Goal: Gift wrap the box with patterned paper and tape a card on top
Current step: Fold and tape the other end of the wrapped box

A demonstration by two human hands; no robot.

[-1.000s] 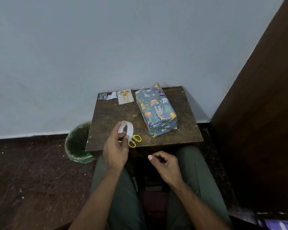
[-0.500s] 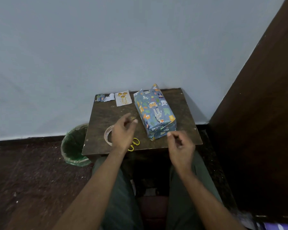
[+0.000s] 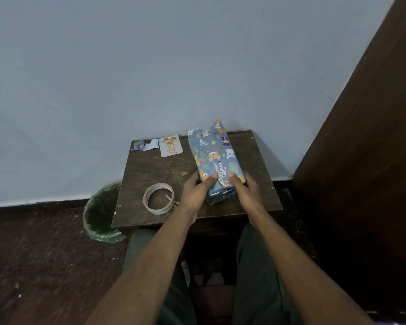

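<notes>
Right now we've got both hands on the near end of the wrapped box (image 3: 215,164), which lies lengthwise on the right half of the small wooden table (image 3: 150,170), its far end w/ loose paper flaps sticking up by the wall. Our left hand (image 3: 195,191) grips the box's near-left corner, thumb on top and fingers curled down the side; our right hand (image 3: 245,189) holds the near-right corner the same way, thumb on top. The paper is blue w/ cartoon animals. The card (image 3: 170,145) lies flat at the far edge, just left of the box, not touching it, and a paper scrap (image 3: 145,144) sits left of that. The tape roll (image 3: 159,198) lies flat near the left front, resting over scissors blades (image 3: 168,198); handles are hidden behind our left wrist. A green-lined bin (image 3: 101,212) stands on the floor left of the table.
</notes>
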